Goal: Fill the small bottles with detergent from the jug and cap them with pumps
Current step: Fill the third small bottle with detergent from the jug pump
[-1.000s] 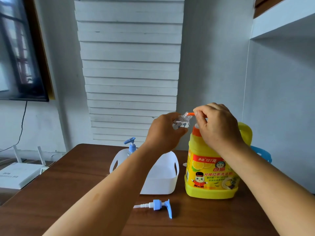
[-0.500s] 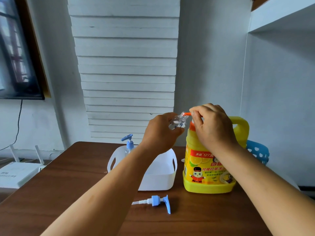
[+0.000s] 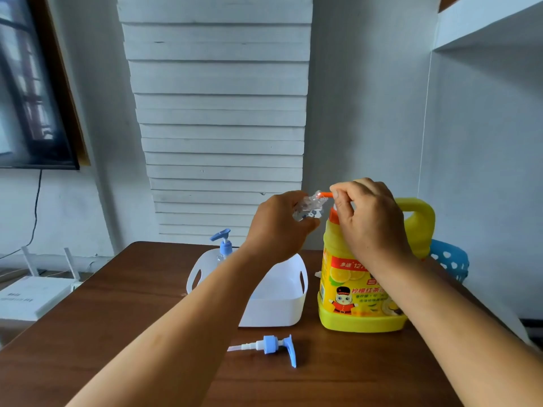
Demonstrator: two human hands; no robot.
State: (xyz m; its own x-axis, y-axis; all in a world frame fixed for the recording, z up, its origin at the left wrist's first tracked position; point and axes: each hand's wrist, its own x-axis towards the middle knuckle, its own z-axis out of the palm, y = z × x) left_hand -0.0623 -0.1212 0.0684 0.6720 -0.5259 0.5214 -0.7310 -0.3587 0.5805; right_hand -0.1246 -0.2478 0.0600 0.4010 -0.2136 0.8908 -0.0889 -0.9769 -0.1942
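Observation:
A yellow detergent jug (image 3: 357, 292) with an orange pump stands upright on the brown table (image 3: 117, 312), right of centre. My right hand (image 3: 367, 215) rests on top of the jug, fingers closed on the orange pump nozzle (image 3: 326, 195). My left hand (image 3: 279, 227) holds a small clear bottle (image 3: 308, 208) tilted, its mouth up against the nozzle tip. A loose blue-and-white pump (image 3: 273, 346) lies on the table in front. Another small bottle with a blue pump (image 3: 223, 245) stands in a white basket (image 3: 291, 292).
A blue perforated basket (image 3: 449, 259) sits behind the jug at the right table edge. A white router (image 3: 29, 295) stands off the table at the left. A grey wall and white slatted panel lie behind the table.
Both hands, the small bottle and the nozzle keep the same grip. The camera view has shifted a little; the jug and baskets stay in place.

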